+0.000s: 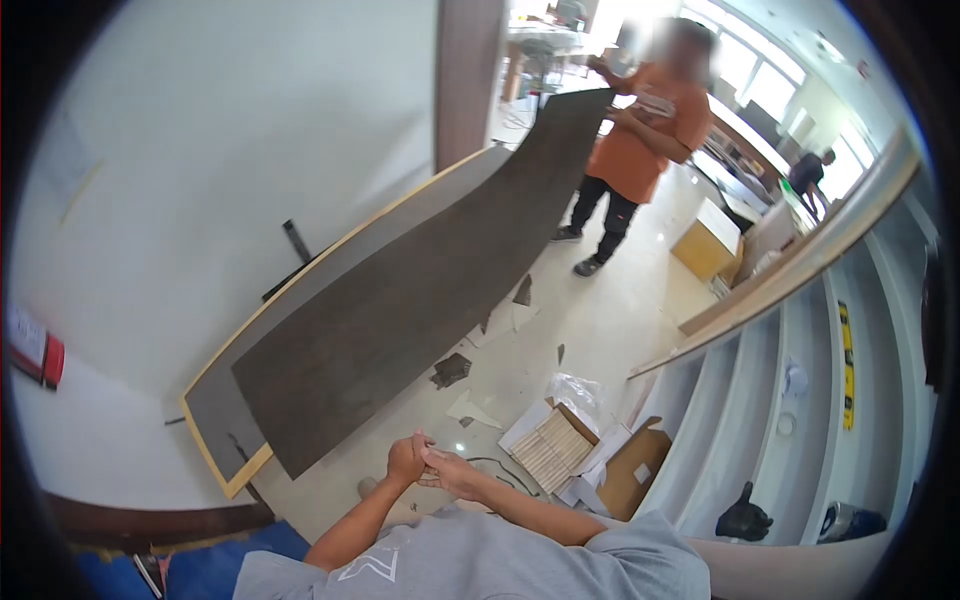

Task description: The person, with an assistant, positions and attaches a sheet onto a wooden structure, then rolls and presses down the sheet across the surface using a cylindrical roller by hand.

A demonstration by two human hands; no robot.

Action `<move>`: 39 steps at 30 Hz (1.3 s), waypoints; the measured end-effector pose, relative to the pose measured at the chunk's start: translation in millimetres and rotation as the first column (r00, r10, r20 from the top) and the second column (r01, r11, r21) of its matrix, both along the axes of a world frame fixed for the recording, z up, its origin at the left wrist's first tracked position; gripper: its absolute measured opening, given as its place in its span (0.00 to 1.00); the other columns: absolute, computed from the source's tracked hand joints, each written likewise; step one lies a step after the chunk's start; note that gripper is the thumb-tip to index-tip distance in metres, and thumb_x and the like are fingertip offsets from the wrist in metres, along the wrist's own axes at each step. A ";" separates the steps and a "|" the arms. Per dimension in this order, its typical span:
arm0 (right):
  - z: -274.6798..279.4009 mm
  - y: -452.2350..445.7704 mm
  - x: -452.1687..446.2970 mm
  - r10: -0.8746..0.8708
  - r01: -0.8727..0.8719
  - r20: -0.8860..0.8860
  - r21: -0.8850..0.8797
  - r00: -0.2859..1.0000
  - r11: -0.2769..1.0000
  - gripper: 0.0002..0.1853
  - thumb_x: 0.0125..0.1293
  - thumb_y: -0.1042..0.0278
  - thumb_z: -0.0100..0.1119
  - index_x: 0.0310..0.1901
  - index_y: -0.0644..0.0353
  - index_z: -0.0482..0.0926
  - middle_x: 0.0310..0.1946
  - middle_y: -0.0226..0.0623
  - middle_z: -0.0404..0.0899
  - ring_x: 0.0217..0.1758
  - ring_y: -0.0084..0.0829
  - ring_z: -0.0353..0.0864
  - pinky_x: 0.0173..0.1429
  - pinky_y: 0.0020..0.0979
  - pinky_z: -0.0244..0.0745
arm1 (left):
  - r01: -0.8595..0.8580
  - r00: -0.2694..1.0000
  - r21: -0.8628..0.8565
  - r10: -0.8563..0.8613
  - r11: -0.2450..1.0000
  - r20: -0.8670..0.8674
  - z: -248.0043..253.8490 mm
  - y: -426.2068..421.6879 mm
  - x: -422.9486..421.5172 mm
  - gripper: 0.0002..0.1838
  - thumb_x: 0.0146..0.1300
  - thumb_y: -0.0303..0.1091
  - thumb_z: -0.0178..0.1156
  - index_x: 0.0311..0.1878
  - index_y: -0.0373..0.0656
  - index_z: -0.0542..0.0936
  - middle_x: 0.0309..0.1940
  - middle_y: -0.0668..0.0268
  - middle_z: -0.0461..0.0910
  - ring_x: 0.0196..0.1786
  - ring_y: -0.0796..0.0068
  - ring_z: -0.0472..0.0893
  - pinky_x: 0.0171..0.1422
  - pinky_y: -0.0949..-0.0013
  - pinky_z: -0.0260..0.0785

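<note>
My left hand is closed in a fist in front of my chest. Fingers of my right hand bend in against it, so the two hands touch. Whatever may be between the fingers is too small or hidden to make out. Beyond them stretches a long dark brown sheet, its lower corner near my left hand. A co-worker in an orange shirt has both hands at the sheet's far upper end. Behind the sheet, a grey panel with yellow edges leans along the white wall.
Dark and pale scraps lie on the tiled floor. An open cardboard box with pale strips is to my right. White shelving holds a yellow spirit level and a black glove. Another person bends over farther back.
</note>
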State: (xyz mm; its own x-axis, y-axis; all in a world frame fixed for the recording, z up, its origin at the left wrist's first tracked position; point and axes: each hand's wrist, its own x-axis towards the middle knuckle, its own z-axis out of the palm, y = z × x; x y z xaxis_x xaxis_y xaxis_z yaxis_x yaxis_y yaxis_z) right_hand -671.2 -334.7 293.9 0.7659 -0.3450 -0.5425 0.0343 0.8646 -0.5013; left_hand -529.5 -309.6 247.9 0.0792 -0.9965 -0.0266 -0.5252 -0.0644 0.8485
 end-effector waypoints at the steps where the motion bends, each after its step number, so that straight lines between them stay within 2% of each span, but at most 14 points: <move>1: 0.8 2.7 13.0 0.089 -0.090 -0.015 -0.077 0.996 0.993 0.24 0.67 0.54 0.45 0.58 0.61 0.62 0.56 0.32 0.67 0.58 0.24 0.67 0.59 0.31 0.65 | -0.115 0.983 0.040 0.119 0.993 -0.137 -8.9 13.7 12.7 0.21 0.67 0.41 0.36 0.45 0.36 0.75 0.27 0.57 0.79 0.25 0.63 0.79 0.32 0.68 0.70; 6: -43.5 8.4 76.5 0.365 -0.366 -0.105 -0.501 0.925 0.784 0.13 0.64 0.63 0.52 0.42 0.63 0.77 0.36 0.35 0.80 0.34 0.24 0.80 0.43 0.29 0.76 | -0.459 0.619 0.399 0.607 0.794 -0.497 -46.5 70.7 114.2 0.16 0.66 0.37 0.43 0.39 0.36 0.77 0.24 0.60 0.79 0.25 0.77 0.79 0.27 0.76 0.69; 10: -97.2 32.6 120.7 0.132 -0.550 -0.631 -0.533 0.765 0.643 0.17 0.60 0.58 0.57 0.20 0.61 0.77 0.18 0.35 0.78 0.23 0.23 0.78 0.28 0.26 0.73 | -0.629 0.681 0.354 0.710 0.692 -0.176 -78.1 157.0 244.2 0.14 0.60 0.37 0.54 0.23 0.39 0.76 0.14 0.64 0.77 0.16 0.77 0.74 0.22 0.71 0.67; 11: -142.5 38.0 121.4 0.097 -0.448 -0.613 -0.451 0.784 0.772 0.18 0.61 0.57 0.55 0.20 0.60 0.76 0.17 0.34 0.77 0.21 0.25 0.77 0.27 0.26 0.72 | -0.571 0.811 0.392 0.571 0.721 0.131 -78.9 178.7 275.3 0.24 0.61 0.46 0.51 0.12 0.42 0.75 0.09 0.64 0.73 0.14 0.73 0.73 0.24 0.69 0.66; 13: -152.1 53.0 141.6 0.018 -0.172 -0.581 -0.210 0.814 0.962 0.16 0.64 0.58 0.49 0.37 0.66 0.73 0.30 0.43 0.77 0.30 0.34 0.79 0.36 0.32 0.75 | -0.654 0.751 0.437 0.600 0.617 0.276 -78.0 221.9 318.0 0.34 0.60 0.55 0.45 0.03 0.43 0.70 0.04 0.64 0.68 0.14 0.66 0.73 0.28 0.66 0.67; 16: -165.3 66.3 178.6 0.039 -0.005 -0.489 0.071 0.872 0.997 0.22 0.67 0.61 0.40 0.57 0.67 0.56 0.51 0.54 0.66 0.49 0.43 0.73 0.50 0.39 0.72 | -0.770 0.448 0.595 0.860 0.231 0.245 -96.7 272.5 360.6 0.19 0.57 0.44 0.51 0.18 0.43 0.80 0.15 0.62 0.77 0.25 0.63 0.79 0.36 0.64 0.69; 19: -208.9 73.7 222.1 0.051 0.069 -0.444 0.249 0.895 0.966 0.29 0.69 0.62 0.34 0.65 0.63 0.37 0.63 0.55 0.50 0.62 0.47 0.60 0.61 0.42 0.63 | -0.937 0.328 0.282 0.793 0.205 0.513 -150.4 326.4 380.8 0.11 0.53 0.38 0.55 0.30 0.43 0.82 0.29 0.59 0.81 0.36 0.61 0.80 0.43 0.63 0.70; 23: -254.5 90.4 257.1 -0.055 0.276 -0.527 0.352 0.848 0.894 0.33 0.70 0.59 0.31 0.66 0.56 0.25 0.67 0.54 0.40 0.69 0.48 0.49 0.68 0.43 0.53 | -0.884 0.296 0.460 0.863 0.085 0.409 -141.9 342.0 396.5 0.11 0.51 0.35 0.55 0.36 0.43 0.81 0.37 0.57 0.80 0.44 0.58 0.78 0.48 0.62 0.69; 25: -270.9 96.6 281.5 -0.147 0.434 -0.598 0.369 0.788 0.822 0.34 0.69 0.52 0.31 0.67 0.55 0.26 0.67 0.52 0.39 0.69 0.48 0.47 0.70 0.44 0.47 | -0.901 0.241 0.430 0.881 0.048 0.407 -156.7 338.9 410.0 0.11 0.51 0.34 0.54 0.37 0.43 0.81 0.35 0.57 0.80 0.43 0.58 0.77 0.48 0.61 0.69; 28: -277.7 111.9 291.4 -0.206 0.531 -0.637 0.373 0.743 0.761 0.37 0.68 0.46 0.31 0.67 0.55 0.28 0.68 0.49 0.40 0.70 0.47 0.47 0.70 0.44 0.45 | -0.932 0.348 0.306 0.721 0.195 0.599 -190.1 335.2 445.7 0.12 0.53 0.34 0.54 0.39 0.42 0.80 0.30 0.57 0.79 0.41 0.56 0.78 0.46 0.60 0.69; 31: -289.3 119.9 322.4 -0.318 0.580 -0.554 0.396 0.769 0.712 0.38 0.66 0.41 0.32 0.68 0.55 0.31 0.68 0.46 0.41 0.70 0.45 0.48 0.70 0.44 0.43 | -0.984 0.172 0.078 0.719 0.162 0.673 -257.4 327.1 489.1 0.13 0.55 0.35 0.54 0.39 0.35 0.76 0.33 0.55 0.77 0.40 0.54 0.77 0.45 0.58 0.69; 34: -280.5 135.7 317.4 -0.340 0.530 -0.467 0.369 0.816 0.764 0.34 0.67 0.41 0.32 0.66 0.57 0.45 0.65 0.44 0.50 0.67 0.42 0.52 0.69 0.44 0.48 | -0.917 0.393 0.355 0.568 0.183 0.723 -260.5 305.9 513.0 0.16 0.55 0.35 0.54 0.40 0.30 0.72 0.41 0.49 0.73 0.44 0.54 0.75 0.49 0.58 0.67; 36: -282.2 138.3 341.7 -0.417 0.611 -0.496 0.338 0.762 0.716 0.30 0.67 0.43 0.31 0.62 0.59 0.52 0.60 0.43 0.56 0.65 0.41 0.56 0.68 0.44 0.51 | -0.903 0.262 0.429 0.770 -0.016 0.581 -213.0 275.2 526.2 0.16 0.55 0.34 0.55 0.39 0.28 0.72 0.42 0.47 0.71 0.46 0.55 0.73 0.51 0.58 0.65; 39: -281.6 140.9 327.7 -0.480 0.656 -0.493 0.286 0.726 0.698 0.22 0.68 0.47 0.35 0.52 0.57 0.62 0.50 0.37 0.64 0.55 0.38 0.63 0.61 0.42 0.60 | -0.924 0.182 0.379 0.816 -0.049 0.549 -213.3 268.0 503.9 0.18 0.53 0.33 0.58 0.41 0.27 0.73 0.40 0.48 0.71 0.47 0.54 0.71 0.52 0.57 0.63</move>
